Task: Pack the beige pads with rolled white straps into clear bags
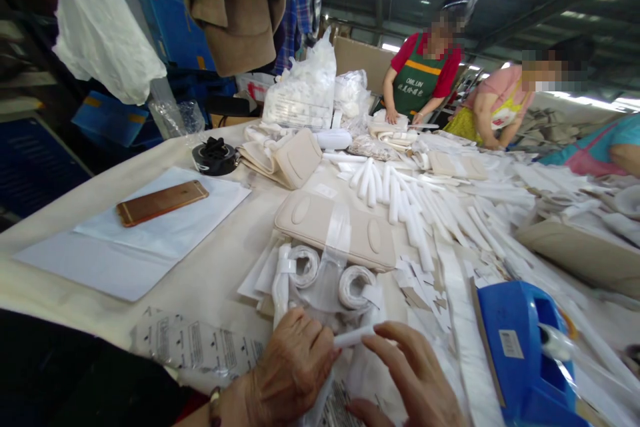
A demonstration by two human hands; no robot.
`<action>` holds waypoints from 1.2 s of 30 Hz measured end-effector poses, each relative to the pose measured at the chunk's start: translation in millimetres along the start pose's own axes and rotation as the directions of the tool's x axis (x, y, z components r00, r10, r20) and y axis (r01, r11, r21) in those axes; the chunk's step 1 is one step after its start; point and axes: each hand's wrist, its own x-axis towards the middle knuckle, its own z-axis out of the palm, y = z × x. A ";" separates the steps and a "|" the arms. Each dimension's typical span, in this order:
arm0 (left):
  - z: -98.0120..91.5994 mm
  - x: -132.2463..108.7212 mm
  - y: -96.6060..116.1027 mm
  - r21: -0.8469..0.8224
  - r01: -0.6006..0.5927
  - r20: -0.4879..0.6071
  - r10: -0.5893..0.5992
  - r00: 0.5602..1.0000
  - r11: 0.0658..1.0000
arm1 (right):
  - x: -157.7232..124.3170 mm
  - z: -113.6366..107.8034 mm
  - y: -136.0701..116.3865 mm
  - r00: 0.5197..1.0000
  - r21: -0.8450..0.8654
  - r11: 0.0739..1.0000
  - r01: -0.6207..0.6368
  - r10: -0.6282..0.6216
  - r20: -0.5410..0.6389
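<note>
My left hand [297,363] is closed around a slim white roll [354,336], whose free end points right. At that end the fingertips of my right hand [417,373] touch the roll, while its thumb is spread well below. Just beyond lies a beige padded case [335,223] with a clear band around its middle. Two coiled white strips [356,287] in clear wrap sit against its near edge. Printed clear plastic bags [200,347] lie under and beside my left hand.
A phone [163,203] rests on white sheets [115,260] at left, near a black tape roll [215,156]. A blue tape dispenser [525,353] stands at right. White rolls [395,193] and paper pieces cover the far table. Several people work across it.
</note>
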 end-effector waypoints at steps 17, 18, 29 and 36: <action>3.1 -10.0 -3.7 -0.080 0.049 -0.141 -0.060 0.988 0.996 | 14.5 12.4 -1.7 0.996 0.013 0.996 0.084 -0.084 0.031; 3.1 -10.1 -3.7 -0.081 0.047 -0.134 -0.057 0.989 0.996 | 19.5 9.2 -2.9 0.996 0.070 0.996 0.058 -0.062 0.065; 1.7 -9.5 -4.5 -0.021 0.038 -0.147 -0.040 0.988 0.999 | 69.3 4.6 -1.9 0.931 0.031 0.979 0.201 -0.201 0.304; -1.5 -17.4 -10.6 -0.012 0.003 -0.104 -0.005 0.995 1.000 | 87.1 18.8 -7.6 0.890 0.093 0.955 0.282 -0.296 0.347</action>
